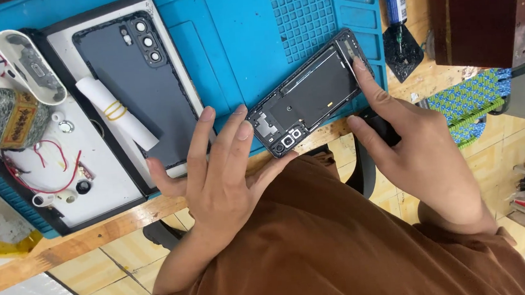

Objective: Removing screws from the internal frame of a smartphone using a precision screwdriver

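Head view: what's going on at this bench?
A person is working on an opened phone lying at the edge of a blue mat, its back off and insides showing. The left hand steadies the camera end with its fingers; the right hand presses a fingertip on the far end. The removed back cover lies to the left on a tray, with a white roll on it.

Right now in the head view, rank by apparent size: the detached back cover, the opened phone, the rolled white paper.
1. Detached back cover, largest.
2. Opened phone, held between left hand and right hand; somewhat smaller as seen.
3. Rolled white paper, clearly smallest.
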